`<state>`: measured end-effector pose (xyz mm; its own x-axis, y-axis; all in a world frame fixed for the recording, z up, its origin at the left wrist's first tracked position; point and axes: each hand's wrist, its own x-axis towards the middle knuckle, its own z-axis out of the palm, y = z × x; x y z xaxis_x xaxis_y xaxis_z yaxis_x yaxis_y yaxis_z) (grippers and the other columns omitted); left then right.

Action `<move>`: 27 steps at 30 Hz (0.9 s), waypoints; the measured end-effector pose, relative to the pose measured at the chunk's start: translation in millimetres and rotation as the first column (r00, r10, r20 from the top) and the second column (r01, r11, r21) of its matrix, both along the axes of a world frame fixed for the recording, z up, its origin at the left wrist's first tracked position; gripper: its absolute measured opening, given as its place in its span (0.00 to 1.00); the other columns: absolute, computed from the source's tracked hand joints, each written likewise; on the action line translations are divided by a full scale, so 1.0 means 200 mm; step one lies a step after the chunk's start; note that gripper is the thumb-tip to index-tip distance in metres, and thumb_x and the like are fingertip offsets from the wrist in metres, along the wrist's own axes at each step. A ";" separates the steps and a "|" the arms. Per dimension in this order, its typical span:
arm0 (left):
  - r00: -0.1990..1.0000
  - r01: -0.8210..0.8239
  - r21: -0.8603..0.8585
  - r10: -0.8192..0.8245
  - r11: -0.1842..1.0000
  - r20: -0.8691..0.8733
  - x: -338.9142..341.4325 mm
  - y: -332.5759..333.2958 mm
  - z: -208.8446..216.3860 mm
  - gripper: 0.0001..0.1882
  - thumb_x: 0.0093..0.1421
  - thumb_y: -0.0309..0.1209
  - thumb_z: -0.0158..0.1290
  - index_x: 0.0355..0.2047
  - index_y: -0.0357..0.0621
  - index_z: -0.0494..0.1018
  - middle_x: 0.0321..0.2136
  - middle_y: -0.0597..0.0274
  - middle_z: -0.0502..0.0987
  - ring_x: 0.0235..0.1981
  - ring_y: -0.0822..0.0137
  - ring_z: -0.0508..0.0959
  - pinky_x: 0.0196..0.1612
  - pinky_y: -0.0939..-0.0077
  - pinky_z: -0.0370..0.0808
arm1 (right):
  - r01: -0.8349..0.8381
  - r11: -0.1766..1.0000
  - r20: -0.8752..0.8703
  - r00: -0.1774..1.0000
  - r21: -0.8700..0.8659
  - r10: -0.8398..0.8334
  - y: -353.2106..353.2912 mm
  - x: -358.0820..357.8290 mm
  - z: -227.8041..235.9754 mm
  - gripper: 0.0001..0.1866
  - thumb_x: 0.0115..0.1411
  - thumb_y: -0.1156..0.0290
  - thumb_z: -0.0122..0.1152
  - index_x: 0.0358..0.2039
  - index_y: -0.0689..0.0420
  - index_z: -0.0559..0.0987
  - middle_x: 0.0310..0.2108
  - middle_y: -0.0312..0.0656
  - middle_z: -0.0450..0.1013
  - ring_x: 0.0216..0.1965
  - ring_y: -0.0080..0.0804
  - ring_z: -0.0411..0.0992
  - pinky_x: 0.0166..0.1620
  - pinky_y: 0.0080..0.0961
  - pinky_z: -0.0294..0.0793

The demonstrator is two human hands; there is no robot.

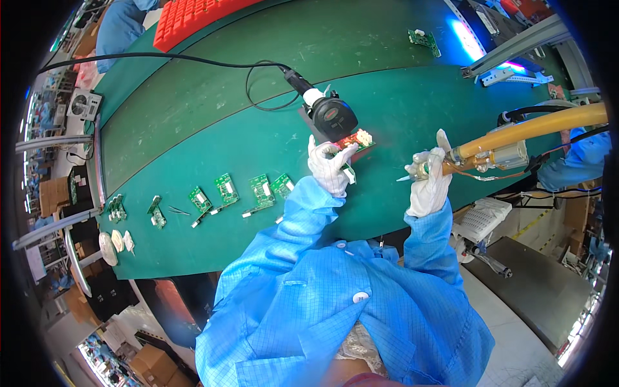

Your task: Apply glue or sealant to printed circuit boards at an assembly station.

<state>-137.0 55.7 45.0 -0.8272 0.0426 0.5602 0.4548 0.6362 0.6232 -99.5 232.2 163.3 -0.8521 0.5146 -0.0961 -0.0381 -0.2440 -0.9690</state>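
Note:
My left hand [329,166], in a white glove, is closed on a circuit board [364,138] with pale parts along its far end. Red light falls on that board, just below a black scanner head [333,117] with a cable. To the right, my gloved right hand [429,187] wraps round the front of a glue gun [477,161], whose pale nozzle points left over the mat. A thick yellow hose [541,126] runs from it to the right edge. My fingers partly hide both held things.
Several green circuit boards [226,189] lie left of my left arm, near tweezers [179,211] and small white pieces [108,248]. Another board [423,42] lies at the far right, by a blue-lit metal frame [467,39]. A red keyboard [193,22] sits at the far edge.

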 end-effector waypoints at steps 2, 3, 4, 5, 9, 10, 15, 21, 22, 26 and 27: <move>1.000 -0.008 0.026 0.009 1.000 -0.022 -0.01 0.00 0.02 0.23 0.36 0.27 0.62 0.35 0.66 0.80 0.20 0.65 0.65 0.27 0.62 0.71 0.58 0.39 0.60 | -0.001 1.000 0.002 1.000 0.016 0.001 -0.01 0.00 0.01 0.27 0.66 0.53 0.48 0.60 0.54 0.63 0.27 0.33 0.69 0.28 0.19 0.67 0.31 0.18 0.72; 1.000 -0.009 0.026 0.010 1.000 -0.021 -0.01 0.00 0.02 0.23 0.36 0.27 0.62 0.35 0.66 0.80 0.20 0.65 0.65 0.27 0.62 0.71 0.58 0.39 0.60 | 0.010 1.000 0.011 1.000 0.023 -0.010 -0.02 0.00 0.02 0.27 0.66 0.53 0.47 0.60 0.53 0.63 0.26 0.33 0.69 0.27 0.19 0.67 0.31 0.18 0.72; 0.999 -0.026 0.017 0.026 1.000 -0.033 -0.01 0.00 0.03 0.22 0.37 0.27 0.62 0.35 0.65 0.80 0.19 0.66 0.65 0.25 0.62 0.71 0.57 0.39 0.61 | 0.021 0.999 0.020 1.000 0.030 -0.022 -0.03 -0.01 0.02 0.27 0.66 0.53 0.47 0.60 0.53 0.63 0.26 0.33 0.69 0.27 0.19 0.67 0.31 0.18 0.72; 0.998 -0.041 0.009 0.041 0.999 -0.045 -0.01 0.00 0.03 0.21 0.37 0.27 0.62 0.35 0.65 0.80 0.17 0.66 0.64 0.23 0.63 0.71 0.57 0.38 0.61 | 0.021 0.999 0.021 1.000 0.032 -0.022 -0.02 0.00 0.02 0.27 0.66 0.53 0.47 0.60 0.53 0.63 0.26 0.33 0.69 0.27 0.19 0.67 0.31 0.18 0.72; 1.000 -0.002 0.000 0.002 1.000 -0.005 -0.02 -0.01 0.03 0.21 0.39 0.27 0.62 0.36 0.66 0.79 0.17 0.66 0.64 0.24 0.63 0.71 0.57 0.38 0.61 | 0.009 1.000 0.009 1.000 0.029 -0.009 -0.02 0.00 0.01 0.26 0.67 0.53 0.46 0.60 0.53 0.62 0.26 0.33 0.69 0.26 0.19 0.66 0.31 0.18 0.71; 1.000 -0.005 0.008 0.006 1.000 -0.024 -0.02 -0.01 0.03 0.21 0.39 0.27 0.62 0.36 0.66 0.79 0.17 0.66 0.64 0.24 0.63 0.70 0.57 0.38 0.61 | 0.017 0.999 0.018 1.000 0.028 -0.018 -0.02 0.00 0.02 0.26 0.67 0.53 0.46 0.60 0.53 0.62 0.25 0.33 0.69 0.26 0.19 0.66 0.31 0.18 0.71; 0.999 -0.009 -0.024 0.008 1.000 -0.040 -0.03 -0.02 0.02 0.21 0.39 0.28 0.62 0.36 0.65 0.79 0.19 0.66 0.64 0.25 0.63 0.71 0.57 0.37 0.60 | 0.005 1.000 0.006 1.000 0.029 -0.006 -0.01 0.00 0.00 0.27 0.66 0.53 0.47 0.60 0.53 0.62 0.25 0.33 0.69 0.26 0.19 0.66 0.31 0.18 0.72; 0.999 -0.033 -0.078 0.032 0.996 -0.018 0.00 -0.02 0.00 0.22 0.37 0.28 0.61 0.36 0.66 0.79 0.25 0.65 0.66 0.32 0.63 0.72 0.58 0.38 0.59 | 0.013 1.000 0.027 1.000 -0.003 -0.013 0.00 -0.01 0.00 0.29 0.64 0.52 0.51 0.60 0.53 0.62 0.25 0.33 0.69 0.27 0.20 0.67 0.30 0.18 0.73; 0.999 -0.043 -0.064 0.041 0.997 -0.029 0.00 -0.01 0.00 0.22 0.37 0.28 0.61 0.36 0.66 0.79 0.26 0.65 0.66 0.32 0.63 0.72 0.58 0.38 0.59 | 0.017 1.000 0.028 0.999 -0.015 -0.016 0.00 -0.01 0.00 0.29 0.64 0.52 0.52 0.60 0.53 0.62 0.25 0.33 0.69 0.27 0.20 0.67 0.30 0.18 0.73; 0.997 -0.068 -0.072 0.065 0.995 -0.049 0.00 -0.02 -0.01 0.21 0.38 0.29 0.62 0.35 0.66 0.79 0.26 0.66 0.66 0.33 0.63 0.72 0.58 0.38 0.59 | -0.003 1.000 -0.002 1.000 -0.006 0.003 0.00 -0.03 -0.01 0.30 0.63 0.51 0.53 0.60 0.53 0.62 0.26 0.34 0.69 0.28 0.20 0.67 0.30 0.17 0.73; 0.997 -0.066 -0.072 0.062 0.995 -0.050 0.00 -0.02 -0.01 0.21 0.38 0.29 0.62 0.35 0.66 0.79 0.26 0.66 0.66 0.33 0.63 0.72 0.58 0.38 0.59 | -0.001 1.000 0.002 1.000 -0.016 0.001 0.00 -0.03 -0.01 0.31 0.63 0.51 0.53 0.60 0.53 0.62 0.26 0.34 0.69 0.28 0.20 0.68 0.31 0.18 0.74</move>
